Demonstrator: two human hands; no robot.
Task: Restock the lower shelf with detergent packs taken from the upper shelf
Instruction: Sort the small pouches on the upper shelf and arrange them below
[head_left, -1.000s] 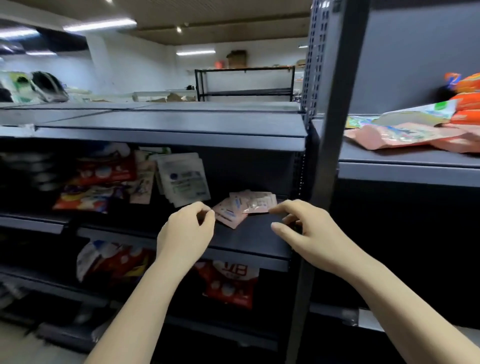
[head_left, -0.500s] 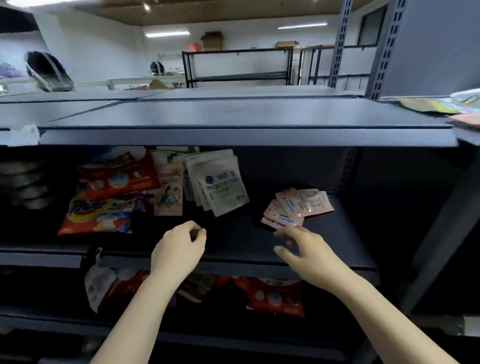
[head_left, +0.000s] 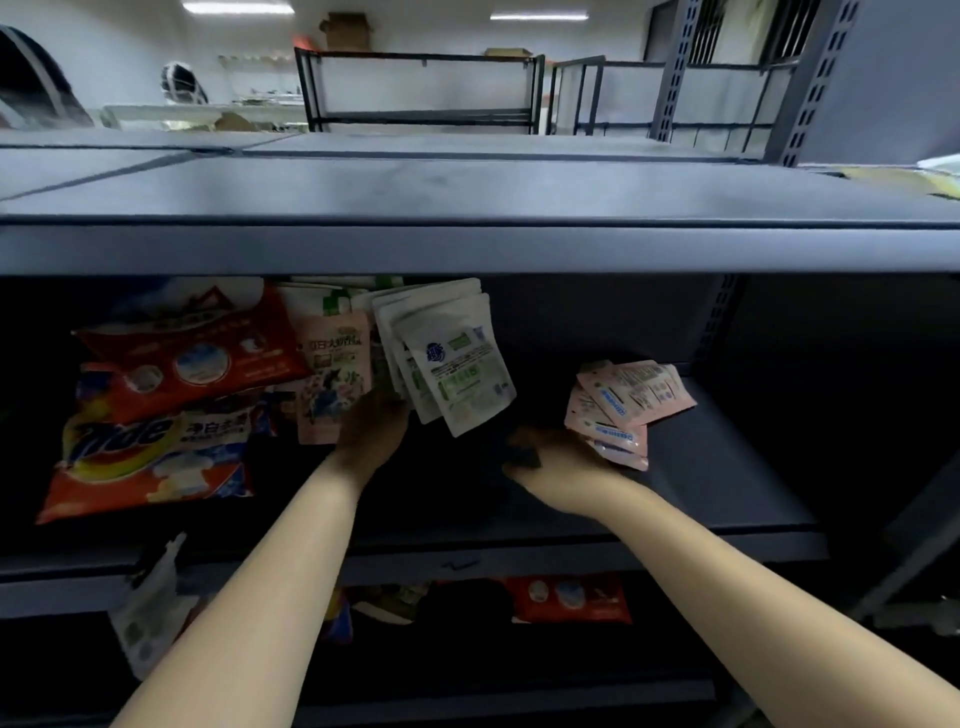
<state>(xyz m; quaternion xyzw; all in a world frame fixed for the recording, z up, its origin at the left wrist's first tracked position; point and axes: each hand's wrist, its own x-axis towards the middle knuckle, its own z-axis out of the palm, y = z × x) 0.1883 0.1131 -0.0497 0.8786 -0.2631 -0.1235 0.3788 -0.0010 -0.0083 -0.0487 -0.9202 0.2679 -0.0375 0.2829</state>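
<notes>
Both arms reach into the shaded middle shelf; left hand at the foot of the white detergent packs, grip too dark to tell; right hand touches the pink sachets, fingers unclear.

The orange detergent bag reads "Tide".

Pink sachets, white pouches, seemingly grey shelf.
</notes>
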